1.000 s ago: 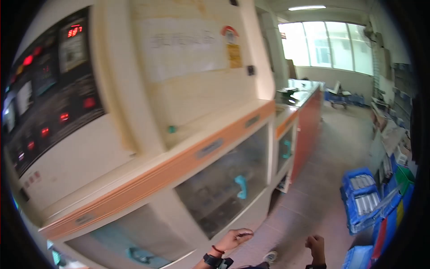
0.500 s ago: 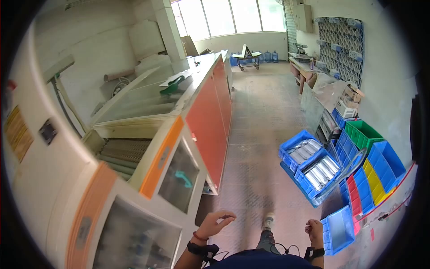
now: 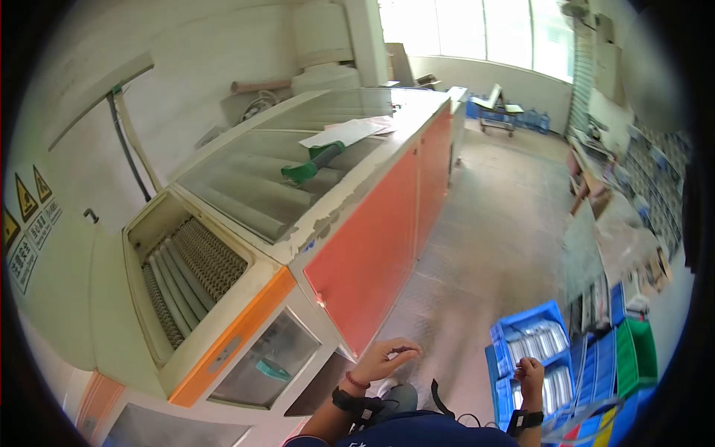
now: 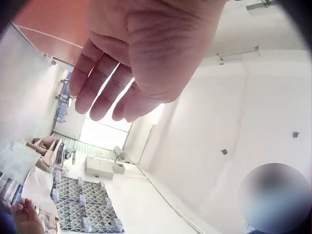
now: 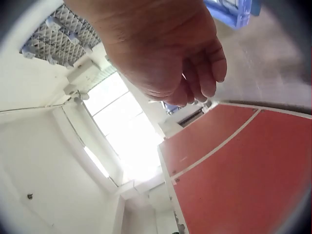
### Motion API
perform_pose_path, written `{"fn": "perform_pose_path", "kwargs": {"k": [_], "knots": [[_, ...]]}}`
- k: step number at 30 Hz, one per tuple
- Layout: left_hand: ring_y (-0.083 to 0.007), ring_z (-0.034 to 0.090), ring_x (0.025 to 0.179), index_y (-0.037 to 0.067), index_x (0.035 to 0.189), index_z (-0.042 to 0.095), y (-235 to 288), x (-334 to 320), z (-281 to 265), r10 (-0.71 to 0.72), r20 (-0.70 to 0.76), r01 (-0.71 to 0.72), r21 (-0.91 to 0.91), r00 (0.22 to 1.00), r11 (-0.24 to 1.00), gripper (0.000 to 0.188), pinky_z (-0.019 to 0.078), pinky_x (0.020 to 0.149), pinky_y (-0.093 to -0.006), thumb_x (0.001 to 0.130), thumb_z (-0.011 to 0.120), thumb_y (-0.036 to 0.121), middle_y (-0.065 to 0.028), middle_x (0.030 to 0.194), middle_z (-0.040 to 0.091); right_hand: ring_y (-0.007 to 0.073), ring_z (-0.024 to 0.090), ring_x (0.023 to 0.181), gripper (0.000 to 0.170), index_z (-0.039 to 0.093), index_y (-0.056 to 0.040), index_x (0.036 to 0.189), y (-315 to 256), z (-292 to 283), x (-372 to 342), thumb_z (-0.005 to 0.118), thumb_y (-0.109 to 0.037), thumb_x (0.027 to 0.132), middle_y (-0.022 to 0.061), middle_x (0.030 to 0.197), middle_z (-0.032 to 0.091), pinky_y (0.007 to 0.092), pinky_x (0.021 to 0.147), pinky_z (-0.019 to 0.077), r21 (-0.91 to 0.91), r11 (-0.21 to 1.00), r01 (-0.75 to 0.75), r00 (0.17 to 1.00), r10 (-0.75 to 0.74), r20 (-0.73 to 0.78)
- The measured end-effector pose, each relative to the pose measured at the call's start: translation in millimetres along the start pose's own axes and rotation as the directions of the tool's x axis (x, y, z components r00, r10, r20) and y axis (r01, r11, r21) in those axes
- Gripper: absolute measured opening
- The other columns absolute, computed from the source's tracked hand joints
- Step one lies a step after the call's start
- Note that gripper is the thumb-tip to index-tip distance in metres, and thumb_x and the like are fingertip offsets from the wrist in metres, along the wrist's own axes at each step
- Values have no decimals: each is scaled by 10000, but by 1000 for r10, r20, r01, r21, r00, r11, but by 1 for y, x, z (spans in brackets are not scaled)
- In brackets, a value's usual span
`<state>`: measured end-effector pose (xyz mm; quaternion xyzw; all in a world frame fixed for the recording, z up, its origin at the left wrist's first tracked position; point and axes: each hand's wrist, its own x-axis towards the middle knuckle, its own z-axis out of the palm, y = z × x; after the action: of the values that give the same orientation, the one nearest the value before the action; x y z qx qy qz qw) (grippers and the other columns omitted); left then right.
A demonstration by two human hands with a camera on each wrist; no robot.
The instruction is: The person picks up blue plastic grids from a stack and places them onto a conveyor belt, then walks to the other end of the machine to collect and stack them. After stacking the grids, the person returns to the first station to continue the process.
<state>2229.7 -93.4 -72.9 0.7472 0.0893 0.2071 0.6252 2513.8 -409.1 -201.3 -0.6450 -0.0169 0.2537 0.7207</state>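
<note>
My left hand hangs in the air in front of the machine's red side panel, holding nothing; its fingers are long and loosely bent in the left wrist view. Lower right in the head view, my right hand overlaps the blue crates filled with silvery bars. Its fingers hang loosely curled with nothing in them in the right wrist view. On the machine's glass top lie white paper sheets and a dark bar-like thing with green ends.
An open bay with grey rollers sits at the machine's near end, above a small window with a teal handle. A floor aisle runs toward a cart. A green bin stands at the right.
My view has swung from the control panel and cabinet to the roller machine and aisle, and the machine is nearer. Both hands stay loose and hold nothing throughout.
</note>
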Motion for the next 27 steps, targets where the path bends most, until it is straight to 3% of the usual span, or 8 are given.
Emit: {"fn": "perform_pose_path", "kwargs": {"k": [6, 8, 10, 12, 14, 17, 20, 27], "knots": [[-123, 612, 837, -7, 975, 639, -65, 142, -38, -10, -55, 8, -50, 998, 999, 164, 485, 766, -258, 888, 577, 117, -69, 905, 660, 99, 542, 505, 120, 578, -59, 823, -43, 102, 150, 601, -173, 853, 33, 679, 594, 229, 452, 470, -30, 995, 98, 987, -94, 130], [-113, 608, 837, 0, 976, 641, -75, 200, -59, 62, 16, -63, 79, 998, 995, 166, 484, 762, -251, 892, 574, 126, -61, 902, 660, 113, 531, 509, 133, 564, -67, 806, -41, 116, 203, 599, -185, 856, 26, 676, 577, 242, 446, 453, 51, 996, 75, 987, -82, 139], [-108, 608, 831, 7, 978, 642, -88, 250, -75, 63, 28, -64, 24, 998, 998, 165, 484, 754, -247, 892, 575, 131, -57, 901, 661, 116, 531, 510, 129, 564, -77, 811, -46, 134, 239, 605, -191, 854, 25, 672, 574, 238, 441, 445, 126, 990, -57, 998, 52, 43], [-103, 607, 824, 15, 980, 643, -99, 299, -89, 70, 58, -68, -29, 996, 997, 164, 484, 747, -243, 893, 576, 136, -54, 900, 661, 115, 525, 503, 121, 563, -70, 820, -59, 144, 274, 607, -179, 853, 34, 673, 577, 240, 433, 436, 110, 993, -49, 997, 42, 60], [-92, 603, 820, 19, 984, 638, -109, 344, -99, 46, 134, -22, -174, 990, 984, 170, 481, 738, -236, 898, 571, 149, -39, 901, 657, 114, 518, 496, 115, 563, -63, 829, -69, 149, 306, 609, -166, 851, 43, 673, 579, 242, 425, 428, 119, 992, -38, 998, 31, 59], [-86, 593, 831, 5, 987, 628, -112, 402, -111, 26, 186, -30, 17, 982, 999, 192, 471, 750, -229, 909, 559, 166, -32, 904, 650, 120, 513, 489, 99, 562, -72, 848, -70, 148, 351, 605, -161, 851, 37, 663, 576, 243, 426, 427, 148, 988, -46, 995, 58, -76], [-86, 584, 843, -7, 992, 621, -140, 459, -114, -25, 229, 53, -117, 973, 992, 206, 462, 768, -226, 913, 551, 170, -32, 909, 645, 111, 517, 489, 126, 559, -105, 811, -68, 143, 394, 621, -211, 841, 13, 656, 569, 252, 429, 442, 154, 984, -86, 984, 109, -142], [-90, 578, 839, 2, 979, 627, -196, 621, -112, -25, 204, 57, -154, 979, 986, 193, 459, 772, -229, 899, 570, 168, -36, 889, 645, 115, 518, 477, 122, 558, -136, 808, -81, 125, 550, 606, -240, 849, -1, 659, 578, 278, 421, 436, 134, 987, -84, 971, 112, -211]]}}
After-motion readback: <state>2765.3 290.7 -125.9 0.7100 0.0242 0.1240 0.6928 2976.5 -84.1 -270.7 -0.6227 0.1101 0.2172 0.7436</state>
